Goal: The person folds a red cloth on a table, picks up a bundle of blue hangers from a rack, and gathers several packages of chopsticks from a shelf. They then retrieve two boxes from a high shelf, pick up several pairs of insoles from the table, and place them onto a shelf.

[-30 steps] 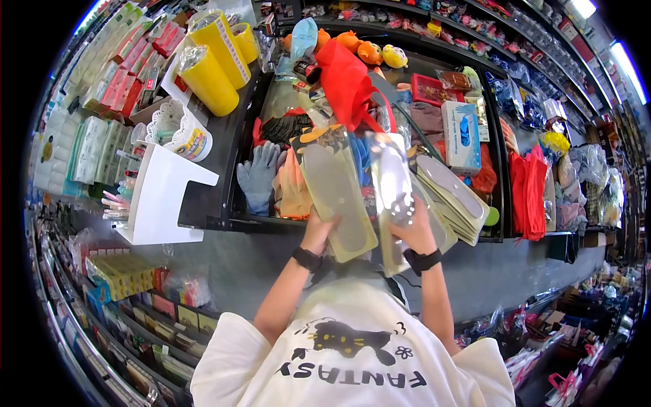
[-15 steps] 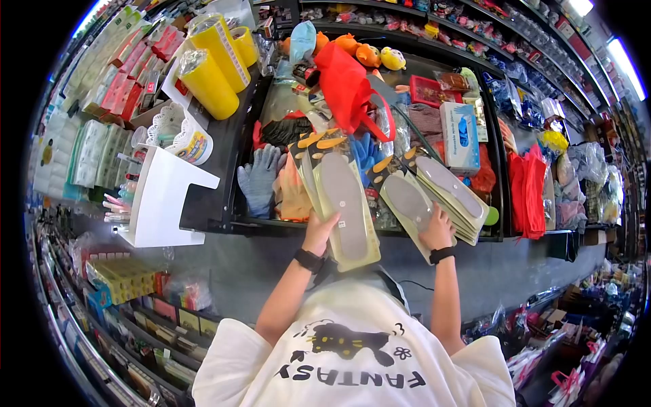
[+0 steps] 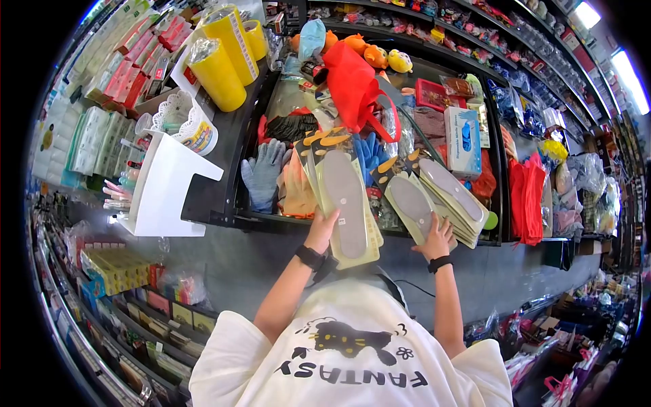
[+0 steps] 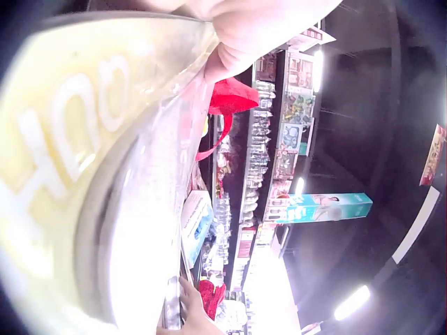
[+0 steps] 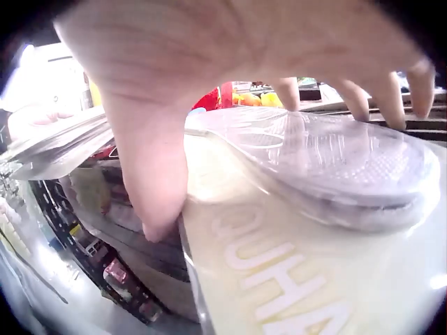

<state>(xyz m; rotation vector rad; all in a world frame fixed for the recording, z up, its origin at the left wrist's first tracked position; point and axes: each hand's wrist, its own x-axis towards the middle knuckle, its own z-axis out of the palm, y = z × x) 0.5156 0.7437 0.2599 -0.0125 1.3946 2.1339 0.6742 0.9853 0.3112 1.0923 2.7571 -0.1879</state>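
Observation:
My left hand (image 3: 321, 234) grips the lower left edge of a few packaged shoe insoles (image 3: 344, 203), grey on cream backing under clear plastic. The same packaging fills much of the left wrist view, with the thumb at its edge. On the right, my right hand (image 3: 437, 241) lies with spread fingers over the lower end of another insole pack (image 3: 409, 200). Its thumb (image 5: 157, 202) stands at the pack's side edge in the right wrist view, while the fingertips reach across the insole. Beside that pack, several more insole packs (image 3: 453, 193) lie overlapped in a slanted pile.
Grey-blue gloves (image 3: 263, 176), a red bag (image 3: 352, 88) and a blue-white glove box (image 3: 464, 139) lie in the black-edged display bin. A white stand (image 3: 166, 190) and yellow rolls (image 3: 217, 85) stand at left. Red cloth (image 3: 526, 197) hangs at right.
The right-hand pack has been lowered onto the bin beside the pile, and the right hand's fingers have loosened and spread. The left hand keeps its packs, now turned more upright.

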